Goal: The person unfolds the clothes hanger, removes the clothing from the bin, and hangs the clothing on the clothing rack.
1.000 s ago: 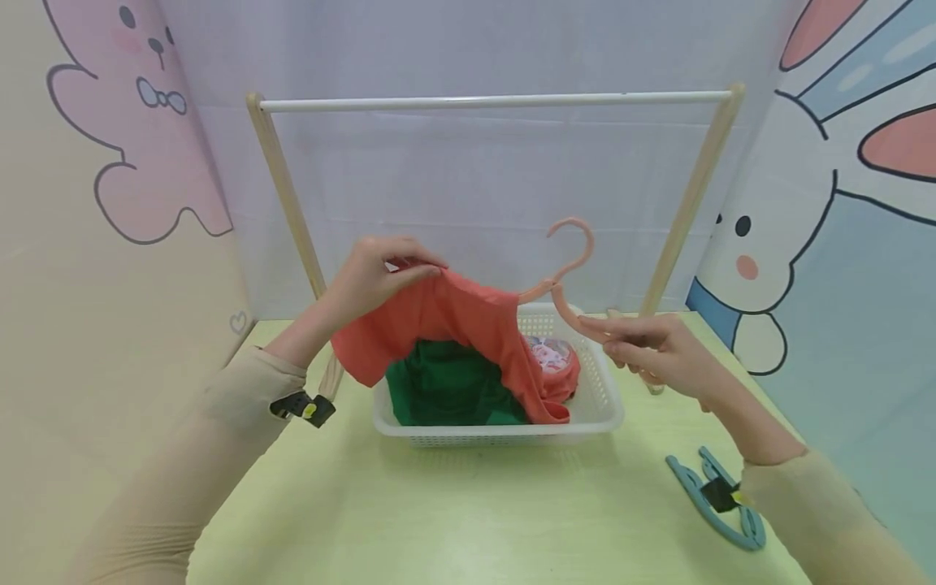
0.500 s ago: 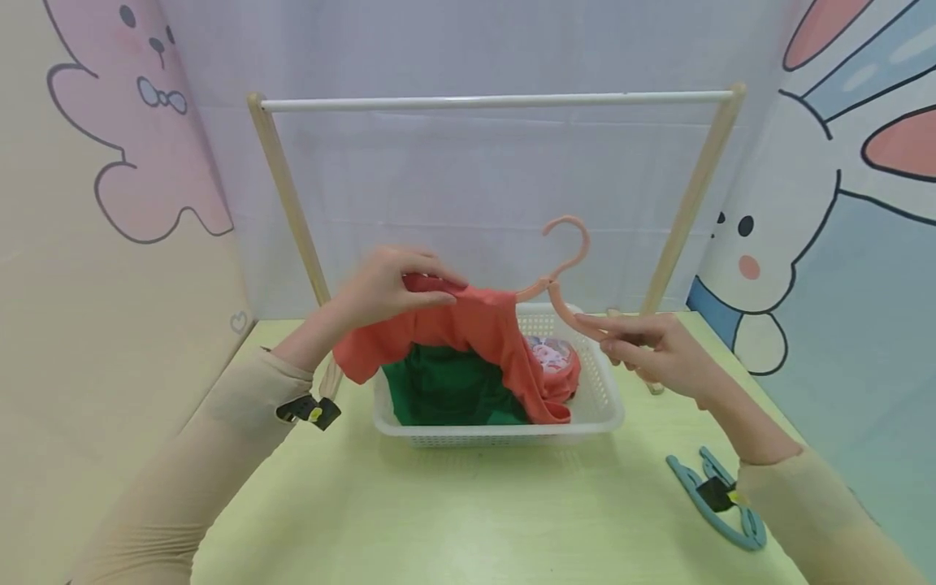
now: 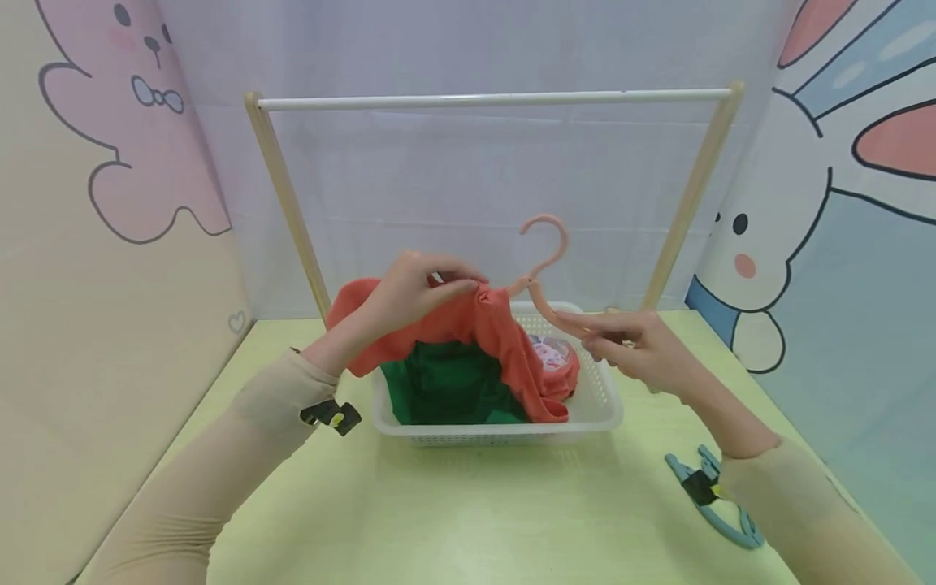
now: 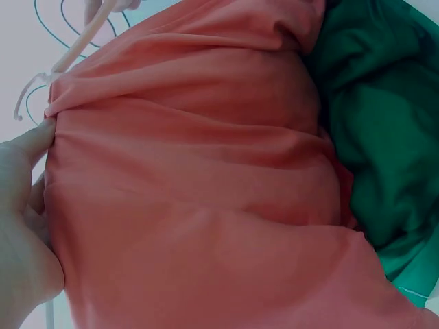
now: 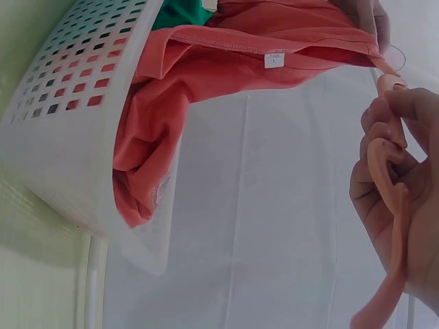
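Note:
My left hand (image 3: 431,292) pinches the upper edge of a coral-red garment (image 3: 504,349), close to the neck of a peach plastic hanger (image 3: 539,302). One side of the hanger runs inside the garment; its hook points up, uncovered. My right hand (image 3: 643,345) grips the hanger's other, bare arm between thumb and fingers. In the right wrist view a small white label (image 5: 274,60) shows inside the garment's edge. The garment's lower part hangs into a white basket (image 3: 497,431), over a dark green cloth (image 3: 453,382).
A drying rack with a white bar (image 3: 497,100) and wooden posts (image 3: 691,191) stands behind the basket. A blue-green hanger (image 3: 749,538) lies on the table at right, partly under my right forearm. A coral bundle with a printed patch (image 3: 552,356) sits in the basket.
My left hand has slid right along the garment's edge toward the hanger's neck, and the cloth has bunched there. The hanger and my right hand have shifted slightly left.

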Demonstrator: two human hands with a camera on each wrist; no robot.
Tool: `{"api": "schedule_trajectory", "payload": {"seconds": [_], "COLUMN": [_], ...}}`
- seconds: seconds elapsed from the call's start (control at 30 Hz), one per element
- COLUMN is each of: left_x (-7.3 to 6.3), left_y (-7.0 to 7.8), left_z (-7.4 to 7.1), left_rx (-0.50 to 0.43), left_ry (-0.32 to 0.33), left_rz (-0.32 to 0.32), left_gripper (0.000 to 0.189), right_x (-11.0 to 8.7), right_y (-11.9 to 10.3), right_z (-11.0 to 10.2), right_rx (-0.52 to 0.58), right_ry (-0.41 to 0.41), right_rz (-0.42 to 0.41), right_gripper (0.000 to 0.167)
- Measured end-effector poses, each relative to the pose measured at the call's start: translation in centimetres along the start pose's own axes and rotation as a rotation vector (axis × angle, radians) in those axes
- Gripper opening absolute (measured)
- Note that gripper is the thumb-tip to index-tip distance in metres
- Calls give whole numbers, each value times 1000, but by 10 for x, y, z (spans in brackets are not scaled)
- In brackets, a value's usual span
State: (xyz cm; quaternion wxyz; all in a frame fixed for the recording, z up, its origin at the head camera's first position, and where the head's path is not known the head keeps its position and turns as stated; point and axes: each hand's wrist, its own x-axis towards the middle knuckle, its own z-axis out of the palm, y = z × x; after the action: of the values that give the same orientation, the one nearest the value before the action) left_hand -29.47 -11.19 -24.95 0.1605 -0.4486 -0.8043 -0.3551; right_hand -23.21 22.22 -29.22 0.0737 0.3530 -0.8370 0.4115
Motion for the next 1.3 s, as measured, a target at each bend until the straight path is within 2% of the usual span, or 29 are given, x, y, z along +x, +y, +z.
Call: {"api": "schedule_trajectory", "payload": {"seconds": [0.13,0.3,0.5,0.67,0.77,0.87,0.97,1.07,1.17,1.3], "left_x": [-1,-5,-6,-8,-10,-9,-5,-3,-2,-4], "left_y": [-2,-4,-3,-3,-1,1,4,5,4,0], "left_z": [-1,-4,-5,-6,-6,-5,-2,2,4,4], "left_rx": [-40,-26,-7,-26,-47,-57,-26,19,42,33], "left_ry": [3,-75,-167,-193,-172,-125,-64,-29,-29,-66], "left_rz": [43,104,105,102,75,20,-31,-60,-67,-66], "left_gripper": [17,17,35,38,33,24,15,10,14,27], "right_x": [0,0,-1,1,3,7,9,11,13,14], "right_y": [-1,0,2,2,2,2,3,5,7,9], "right_z": [-1,-2,-4,-4,-5,-5,-4,-2,0,1], "right_rx": [-19,-35,-45,-47,-58,-57,-39,-26,-18,-27], "right_ry": [13,17,26,24,16,11,5,0,-7,-5], "right_rz": [1,8,6,21,45,68,85,86,68,48], "right_gripper": [40,40,40,38,37,37,37,37,37,36]}}
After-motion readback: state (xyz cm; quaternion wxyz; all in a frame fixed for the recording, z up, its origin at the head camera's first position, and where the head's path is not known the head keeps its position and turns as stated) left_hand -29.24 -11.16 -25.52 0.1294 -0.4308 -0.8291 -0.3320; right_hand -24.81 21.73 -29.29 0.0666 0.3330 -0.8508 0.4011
